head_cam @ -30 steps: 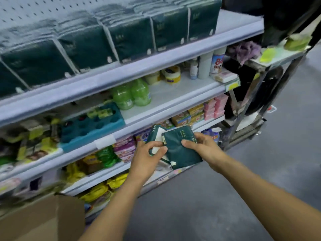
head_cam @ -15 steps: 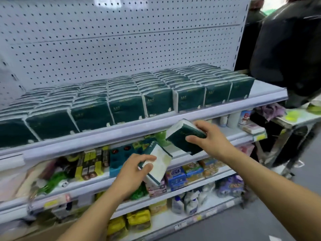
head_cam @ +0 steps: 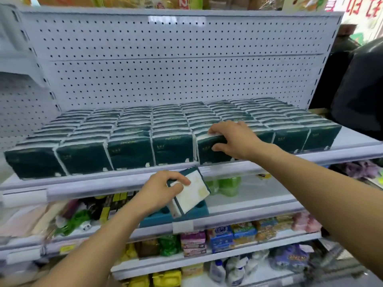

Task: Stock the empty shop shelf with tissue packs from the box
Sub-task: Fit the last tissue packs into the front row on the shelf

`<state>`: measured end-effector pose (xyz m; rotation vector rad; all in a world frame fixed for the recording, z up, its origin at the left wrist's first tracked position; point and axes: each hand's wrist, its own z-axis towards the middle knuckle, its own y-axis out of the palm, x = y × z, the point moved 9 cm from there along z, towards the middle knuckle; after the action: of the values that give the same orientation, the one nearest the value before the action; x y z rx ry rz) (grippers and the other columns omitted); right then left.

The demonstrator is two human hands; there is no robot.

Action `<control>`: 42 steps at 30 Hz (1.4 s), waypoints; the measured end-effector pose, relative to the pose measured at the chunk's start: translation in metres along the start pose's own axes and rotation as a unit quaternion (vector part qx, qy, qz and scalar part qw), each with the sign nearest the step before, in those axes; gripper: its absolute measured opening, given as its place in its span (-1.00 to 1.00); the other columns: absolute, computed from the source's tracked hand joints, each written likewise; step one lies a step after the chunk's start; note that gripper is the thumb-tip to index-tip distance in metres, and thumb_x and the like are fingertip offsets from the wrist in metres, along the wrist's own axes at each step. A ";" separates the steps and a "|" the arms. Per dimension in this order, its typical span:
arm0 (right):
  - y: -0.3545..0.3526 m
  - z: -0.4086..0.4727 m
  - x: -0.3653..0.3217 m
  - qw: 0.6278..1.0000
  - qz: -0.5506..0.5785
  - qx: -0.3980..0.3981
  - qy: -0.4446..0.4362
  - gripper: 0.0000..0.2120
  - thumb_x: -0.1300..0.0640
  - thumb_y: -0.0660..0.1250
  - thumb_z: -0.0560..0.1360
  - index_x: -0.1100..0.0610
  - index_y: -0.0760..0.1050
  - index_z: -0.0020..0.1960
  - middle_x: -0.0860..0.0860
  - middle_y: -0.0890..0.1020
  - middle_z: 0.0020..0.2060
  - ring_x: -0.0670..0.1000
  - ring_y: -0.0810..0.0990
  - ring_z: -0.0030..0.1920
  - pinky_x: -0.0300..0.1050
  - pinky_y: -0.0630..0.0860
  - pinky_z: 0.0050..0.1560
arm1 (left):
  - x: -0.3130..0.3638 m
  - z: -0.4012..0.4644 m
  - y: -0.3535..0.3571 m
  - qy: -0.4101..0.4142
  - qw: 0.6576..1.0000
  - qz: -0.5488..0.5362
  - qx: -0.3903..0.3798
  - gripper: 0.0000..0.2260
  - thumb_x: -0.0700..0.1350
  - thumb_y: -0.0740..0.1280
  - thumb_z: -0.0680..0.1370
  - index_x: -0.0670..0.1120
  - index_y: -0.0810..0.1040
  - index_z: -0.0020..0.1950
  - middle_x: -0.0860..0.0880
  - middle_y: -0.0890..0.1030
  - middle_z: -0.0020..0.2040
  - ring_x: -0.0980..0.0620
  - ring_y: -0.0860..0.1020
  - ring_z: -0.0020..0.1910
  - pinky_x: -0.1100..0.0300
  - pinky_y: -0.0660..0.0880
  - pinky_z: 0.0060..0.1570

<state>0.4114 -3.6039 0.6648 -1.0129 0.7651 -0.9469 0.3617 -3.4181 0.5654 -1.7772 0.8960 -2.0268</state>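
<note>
Our right hand [head_cam: 236,139] grips a dark green tissue pack [head_cam: 209,150] at the near edge of the top shelf [head_cam: 124,183], fingers over its top, thumb on its front. Our left hand [head_cam: 159,191] holds another pack [head_cam: 192,191] just below the shelf edge, fingers curled round it.

Dark green tissue packs [head_cam: 130,151], white ends; pale grey dotted pegboard [head_cam: 176,79].

Lower shelves: green bottles [head_cam: 229,185] just below the top tier, teal tray [head_cam: 186,214] beside them, blue snack boxes [head_cam: 220,235] and pink packs [head_cam: 192,243] one tier down, white bottles [head_cam: 236,270] and yellow bags [head_cam: 165,278] at bottom.
</note>
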 end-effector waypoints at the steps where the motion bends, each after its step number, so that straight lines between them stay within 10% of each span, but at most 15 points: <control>1: 0.002 0.004 -0.003 1.000 -0.012 0.003 -0.012 -0.59 -0.03 0.38 0.52 0.00 0.42 0.33 -0.02 0.51 0.23 0.08 0.42 0.26 0.01 0.23 0.25 | 0.003 0.002 -0.004 0.002 1.000 0.000 0.001 -0.74 -0.18 0.25 0.62 0.14 0.66 -0.06 0.09 0.51 0.21 0.11 0.51 0.07 0.12 0.52 -0.01; 19: 0.013 0.011 -0.003 0.996 -0.057 0.052 -0.046 -0.61 0.01 0.37 0.52 0.05 0.45 0.31 0.03 0.47 0.18 0.11 0.42 0.20 0.05 0.32 0.13 | -0.006 0.006 -0.016 -0.027 0.992 -0.120 0.020 -0.69 -0.21 0.24 0.62 0.12 0.70 -0.09 0.11 0.55 0.21 0.09 0.55 0.07 0.29 0.50 -0.23; 26: 0.039 -0.002 -0.008 0.982 -0.172 0.043 -0.062 -0.14 -0.19 0.42 0.41 0.12 0.13 0.54 0.12 0.31 0.46 0.18 0.31 0.43 0.20 0.24 0.42 | -0.006 0.000 -0.019 -0.029 0.993 -0.110 0.026 -0.70 -0.19 0.25 0.62 0.13 0.70 -0.09 0.08 0.53 0.22 0.07 0.54 0.08 0.34 0.47 -0.32; 35: 0.050 0.021 0.001 0.977 -0.207 0.038 -0.023 -0.06 -0.22 0.44 0.37 0.14 0.08 0.55 0.14 0.32 0.45 0.18 0.35 0.40 0.16 0.34 0.32 | -0.015 -0.007 -0.026 -0.050 0.991 -0.115 0.036 -0.71 -0.20 0.24 0.62 0.10 0.70 -0.07 0.04 0.54 0.19 0.05 0.53 0.01 0.37 0.43 -0.37; 42: 0.062 0.019 0.002 0.983 -0.181 -0.021 -0.023 -0.10 -0.11 0.25 0.43 0.09 -0.18 0.57 0.09 0.02 0.56 0.16 0.00 0.55 0.21 -0.02 0.51 | -0.018 -0.010 -0.030 -0.052 0.991 -0.117 0.041 -0.71 -0.22 0.24 0.61 0.09 0.69 -0.06 0.13 0.55 0.12 0.10 0.55 0.01 0.33 0.47 -0.28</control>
<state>0.4460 -3.5849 0.6130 -1.2328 0.5728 -1.2182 0.3603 -3.3820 0.5693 -2.0013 0.5889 -2.0523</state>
